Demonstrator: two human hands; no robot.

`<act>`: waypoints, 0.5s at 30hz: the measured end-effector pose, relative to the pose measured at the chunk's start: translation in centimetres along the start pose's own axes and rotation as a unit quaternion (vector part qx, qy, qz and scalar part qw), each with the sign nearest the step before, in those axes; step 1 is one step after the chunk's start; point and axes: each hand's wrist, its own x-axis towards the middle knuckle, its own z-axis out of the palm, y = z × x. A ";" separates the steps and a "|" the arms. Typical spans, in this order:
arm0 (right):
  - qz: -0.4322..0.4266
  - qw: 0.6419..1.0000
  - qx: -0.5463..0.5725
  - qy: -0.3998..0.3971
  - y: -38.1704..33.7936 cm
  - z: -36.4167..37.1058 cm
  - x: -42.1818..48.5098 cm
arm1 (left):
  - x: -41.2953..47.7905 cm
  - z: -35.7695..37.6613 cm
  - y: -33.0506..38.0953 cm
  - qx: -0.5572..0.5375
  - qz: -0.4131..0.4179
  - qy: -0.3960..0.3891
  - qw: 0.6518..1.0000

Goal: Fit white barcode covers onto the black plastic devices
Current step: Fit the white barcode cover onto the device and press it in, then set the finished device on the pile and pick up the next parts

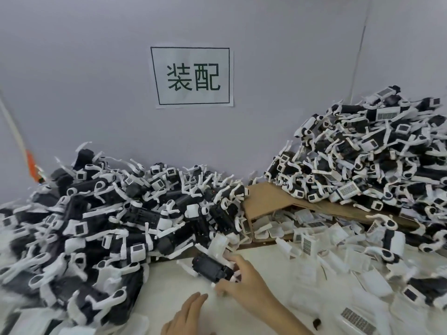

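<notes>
In right hand (244, 279), blocky black device (211, 267)

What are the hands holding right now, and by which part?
Right hand grips a black device by its right end; left hand holds nothing.

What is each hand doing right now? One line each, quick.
Left hand: open, fingers relaxed, holding nothing.
Right hand: closed on a black device at the edge of the pile.
</notes>
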 end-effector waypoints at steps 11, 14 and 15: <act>-0.030 0.995 0.083 0.055 1.3 -0.3 -5.8 | -2.8 5.6 -1.5 0.205 0.008 0.147 0.968; -0.067 0.990 0.060 0.107 1.6 -0.1 -6.1 | -3.2 5.7 -1.8 0.224 0.010 0.191 0.956; -0.078 0.989 0.048 0.115 1.6 0.0 -6.2 | -3.4 5.7 -1.5 0.232 0.008 0.192 0.953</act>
